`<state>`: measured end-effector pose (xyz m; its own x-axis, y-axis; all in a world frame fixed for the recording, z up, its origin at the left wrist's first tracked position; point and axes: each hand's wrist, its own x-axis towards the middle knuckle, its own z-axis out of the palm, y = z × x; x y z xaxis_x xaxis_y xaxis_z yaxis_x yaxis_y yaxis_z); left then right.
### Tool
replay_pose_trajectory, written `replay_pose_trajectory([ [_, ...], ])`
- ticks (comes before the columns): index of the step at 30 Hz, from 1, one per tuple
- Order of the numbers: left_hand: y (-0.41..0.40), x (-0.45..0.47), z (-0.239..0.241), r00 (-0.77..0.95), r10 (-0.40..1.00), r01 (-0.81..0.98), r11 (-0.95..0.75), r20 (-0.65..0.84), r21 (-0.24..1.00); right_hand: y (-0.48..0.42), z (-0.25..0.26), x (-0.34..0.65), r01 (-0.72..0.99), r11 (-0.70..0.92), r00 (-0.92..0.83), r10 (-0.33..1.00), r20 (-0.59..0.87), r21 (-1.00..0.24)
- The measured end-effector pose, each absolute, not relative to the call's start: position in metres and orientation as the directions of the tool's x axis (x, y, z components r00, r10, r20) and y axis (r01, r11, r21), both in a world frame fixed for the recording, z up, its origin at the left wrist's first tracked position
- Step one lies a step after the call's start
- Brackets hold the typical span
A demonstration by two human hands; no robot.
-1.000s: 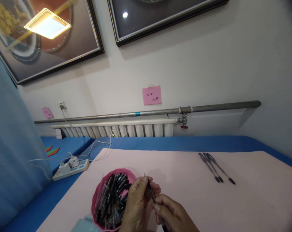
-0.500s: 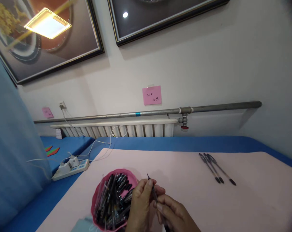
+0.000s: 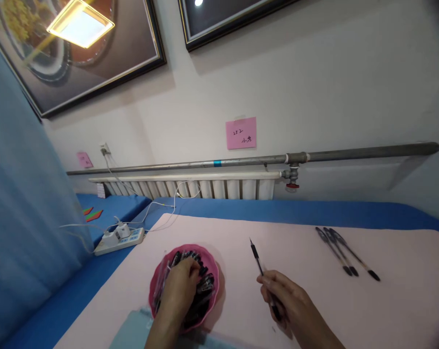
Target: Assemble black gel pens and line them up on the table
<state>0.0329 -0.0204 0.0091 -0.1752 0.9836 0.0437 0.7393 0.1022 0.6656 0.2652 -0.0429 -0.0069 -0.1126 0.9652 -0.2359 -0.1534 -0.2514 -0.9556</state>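
My right hand (image 3: 288,296) pinches uncapped gel pen (image 3: 255,252); dipping tip could mark pink sheet (image 3: 350,315). My left hand (image 3: 181,283), in pink bowl (image 3: 212,265): grip hidden.

Looks like an indoor workroom, but hard to say what kind. Has a pale wall (image 3: 350,87) with big framed pictures (image 3: 128,43) and a pink note (image 3: 241,133), a white heater (image 3: 235,189) under a long pipe (image 3: 248,160), a blue curtain (image 3: 30,208), a power strip (image 3: 124,241), and a blue desk (image 3: 241,208) with a pink sheet (image 3: 350,310) on top.
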Motion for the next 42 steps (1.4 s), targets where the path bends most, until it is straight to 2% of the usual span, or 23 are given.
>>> replay_pose_trajectory([
  [8,-0.013,0.048,0.005,-0.042,0.998,0.885,0.055,-0.039,0.463,-0.047,-0.001,0.262,-0.124,-0.243,-0.097,0.968,-0.232,-0.962],
  [15,-0.005,0.051,-0.005,-0.051,0.997,0.916,0.072,-0.062,0.395,-0.046,-0.002,0.260,-0.136,-0.232,-0.083,0.971,-0.223,-0.963],
  [22,-0.008,0.045,-0.003,-0.080,0.997,0.914,0.082,-0.021,0.398,-0.046,-0.005,0.261,-0.148,-0.213,-0.100,0.975,-0.199,-0.966],
  [30,-0.005,0.055,-0.004,0.081,0.997,0.908,-0.075,0.003,0.412,-0.046,-0.007,0.260,-0.093,-0.216,-0.100,0.973,-0.207,-0.972],
  [38,-0.006,0.064,-0.002,-0.017,0.999,0.932,0.031,-0.043,0.361,-0.044,-0.011,0.261,-0.048,-0.220,-0.101,0.971,-0.215,-0.974],
  [42,-0.007,0.068,-0.001,-0.061,0.998,0.911,0.070,-0.035,0.406,-0.042,-0.016,0.262,0.009,-0.194,-0.107,0.975,-0.194,-0.981],
])
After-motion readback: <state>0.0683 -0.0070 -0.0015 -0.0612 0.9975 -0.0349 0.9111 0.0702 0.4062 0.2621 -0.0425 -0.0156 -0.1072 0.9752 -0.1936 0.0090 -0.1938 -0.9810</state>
